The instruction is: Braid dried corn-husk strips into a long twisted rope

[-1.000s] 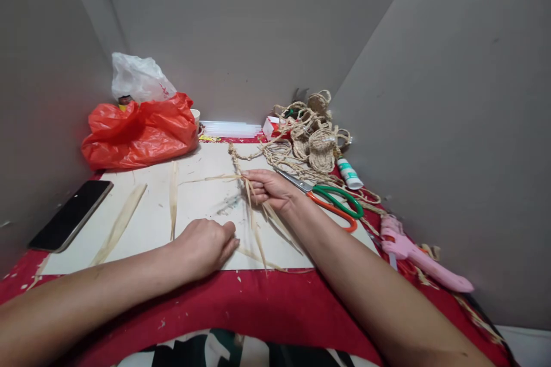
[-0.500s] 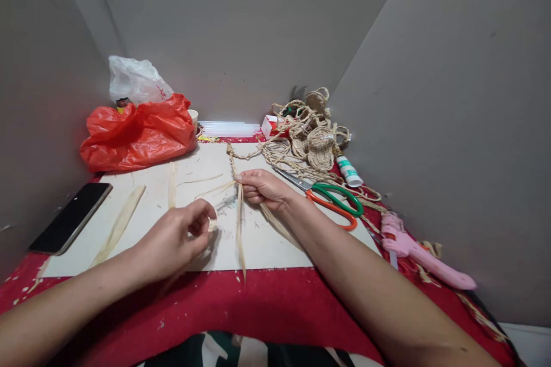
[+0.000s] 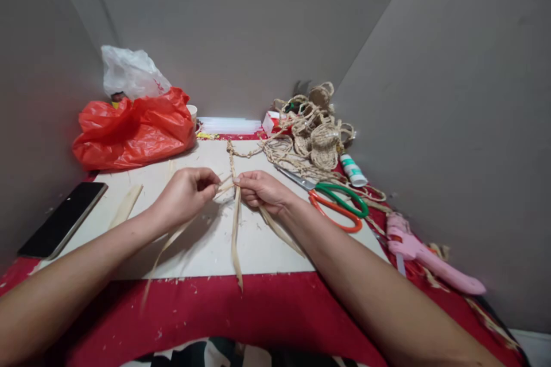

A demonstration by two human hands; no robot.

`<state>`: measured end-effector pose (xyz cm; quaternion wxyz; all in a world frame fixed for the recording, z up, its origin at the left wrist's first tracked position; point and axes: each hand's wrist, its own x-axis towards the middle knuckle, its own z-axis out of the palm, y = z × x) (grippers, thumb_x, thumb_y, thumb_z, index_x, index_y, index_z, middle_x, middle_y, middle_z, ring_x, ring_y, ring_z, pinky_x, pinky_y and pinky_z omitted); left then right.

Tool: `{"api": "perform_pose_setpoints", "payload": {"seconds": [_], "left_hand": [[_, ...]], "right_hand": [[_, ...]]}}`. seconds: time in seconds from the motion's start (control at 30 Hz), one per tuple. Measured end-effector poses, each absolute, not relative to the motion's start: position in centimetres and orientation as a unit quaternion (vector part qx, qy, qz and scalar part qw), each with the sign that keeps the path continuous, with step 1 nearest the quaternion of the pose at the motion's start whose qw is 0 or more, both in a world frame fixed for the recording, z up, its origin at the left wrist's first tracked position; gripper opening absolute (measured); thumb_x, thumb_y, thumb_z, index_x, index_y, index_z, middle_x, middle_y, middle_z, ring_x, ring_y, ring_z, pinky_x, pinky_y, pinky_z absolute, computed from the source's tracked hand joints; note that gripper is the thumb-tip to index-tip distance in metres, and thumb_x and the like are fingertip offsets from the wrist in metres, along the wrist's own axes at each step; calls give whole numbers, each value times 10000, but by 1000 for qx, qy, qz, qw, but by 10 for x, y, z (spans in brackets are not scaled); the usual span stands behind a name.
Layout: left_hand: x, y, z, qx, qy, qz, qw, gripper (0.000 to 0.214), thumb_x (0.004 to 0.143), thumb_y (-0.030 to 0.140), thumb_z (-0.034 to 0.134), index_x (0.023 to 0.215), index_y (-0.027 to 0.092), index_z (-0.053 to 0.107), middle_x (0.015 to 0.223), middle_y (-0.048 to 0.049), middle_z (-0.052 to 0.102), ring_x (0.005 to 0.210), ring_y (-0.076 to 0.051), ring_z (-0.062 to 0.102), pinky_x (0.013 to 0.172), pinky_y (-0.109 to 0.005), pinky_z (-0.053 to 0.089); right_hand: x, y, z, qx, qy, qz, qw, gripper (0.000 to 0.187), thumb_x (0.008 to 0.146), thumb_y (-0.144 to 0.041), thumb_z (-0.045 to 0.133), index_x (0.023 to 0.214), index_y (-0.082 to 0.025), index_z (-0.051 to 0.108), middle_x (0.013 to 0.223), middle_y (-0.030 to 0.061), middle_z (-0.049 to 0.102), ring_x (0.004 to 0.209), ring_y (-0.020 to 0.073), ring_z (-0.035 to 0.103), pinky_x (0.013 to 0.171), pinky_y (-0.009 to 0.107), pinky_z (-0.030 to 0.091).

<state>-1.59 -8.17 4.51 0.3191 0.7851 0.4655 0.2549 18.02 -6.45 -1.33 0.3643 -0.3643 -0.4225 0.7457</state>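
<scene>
My right hand (image 3: 263, 190) is closed on the end of a thin plaited straw cord (image 3: 232, 156) that runs back across the pale board (image 3: 206, 246). Loose straw strips (image 3: 235, 235) hang from that pinch toward me. My left hand (image 3: 185, 195) is closed in a pinch on another straw strip (image 3: 166, 249), held just left of the right hand, fingertips almost touching. The strip trails down over the board's front edge.
Green and orange scissors (image 3: 338, 203) lie right of my hands, with coiled straw rope and small woven pieces (image 3: 316, 137) behind them. A pink glue gun (image 3: 424, 258), a glue tube (image 3: 353, 170), a black phone (image 3: 60, 219), red and white plastic bags (image 3: 133, 126), a spare strip (image 3: 124, 209).
My left hand rose from the board's front edge, picked up a straw strip and carried it up to the right hand's pinch. The right hand stayed put.
</scene>
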Motion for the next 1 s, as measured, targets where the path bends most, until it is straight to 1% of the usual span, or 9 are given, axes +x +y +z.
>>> {"api": "perform_pose_setpoints", "payload": {"seconds": [0.2, 0.27, 0.37, 0.47, 0.57, 0.67, 0.77, 0.9, 1.0], "left_hand": [[-14, -79, 34, 856, 426, 226, 183, 141, 755, 180, 462, 756, 153, 601, 769, -41, 596, 719, -145, 525, 676, -267, 395], [-12, -80, 31, 860, 429, 220, 168, 128, 752, 182, 453, 744, 155, 578, 764, -42, 584, 721, -150, 516, 677, -275, 387], [-10, -79, 24, 839, 453, 201, 224, 111, 742, 179, 438, 684, 163, 531, 644, -7, 545, 605, -124, 476, 594, -256, 359], [-10, -75, 18, 797, 452, 211, 341, 89, 716, 195, 479, 631, 170, 476, 560, 31, 489, 525, -94, 439, 530, -225, 337], [-10, -70, 15, 729, 452, 234, 458, 106, 688, 210, 538, 632, 169, 457, 553, 29, 531, 502, -85, 483, 511, -206, 355], [-8, -67, 14, 675, 455, 239, 530, 124, 670, 193, 567, 633, 167, 452, 556, -1, 593, 503, -94, 536, 514, -209, 396], [-5, -65, 13, 619, 453, 238, 596, 149, 650, 144, 577, 690, 175, 437, 523, 7, 590, 455, -98, 531, 499, -229, 431], [-4, -63, 10, 576, 453, 244, 635, 224, 665, 162, 612, 854, 171, 492, 634, -3, 621, 447, -84, 507, 450, -220, 420], [-5, -59, 7, 616, 442, 215, 616, 167, 731, 287, 609, 804, 142, 570, 562, 12, 551, 404, -58, 425, 403, -191, 331]], "right_hand": [[180, -65, -14, -370, -425, 743, 362, 391, 653, -350, 729, 626, -174, 380, 430, -123, 252, 366, 3, 140, 354, 144, 58], [179, -65, -14, -368, -427, 743, 362, 402, 645, -351, 738, 626, -174, 377, 434, -124, 249, 369, 2, 137, 358, 144, 53], [178, -65, -15, -365, -422, 749, 358, 402, 642, -337, 746, 637, -175, 378, 439, -130, 235, 367, 0, 127, 361, 148, 53], [177, -65, -15, -365, -419, 753, 353, 393, 654, -347, 735, 642, -175, 382, 439, -130, 240, 360, 1, 127, 360, 151, 54], [177, -65, -14, -369, -420, 751, 351, 386, 654, -352, 735, 648, -172, 393, 436, -131, 243, 358, 0, 127, 359, 151, 52], [177, -65, -16, -373, -424, 744, 357, 391, 650, -352, 739, 648, -173, 391, 434, -131, 241, 359, 0, 132, 359, 147, 56], [177, -64, -17, -373, -425, 743, 358, 394, 650, -361, 739, 649, -174, 393, 432, -130, 241, 361, 2, 133, 357, 147, 56], [176, -64, -17, -378, -426, 739, 361, 382, 651, -362, 735, 647, -172, 404, 424, -126, 252, 357, 4, 147, 356, 145, 70], [176, -65, -16, -382, -433, 732, 362, 376, 642, -366, 739, 638, -166, 420, 421, -121, 267, 357, 5, 158, 353, 144, 78]]}}
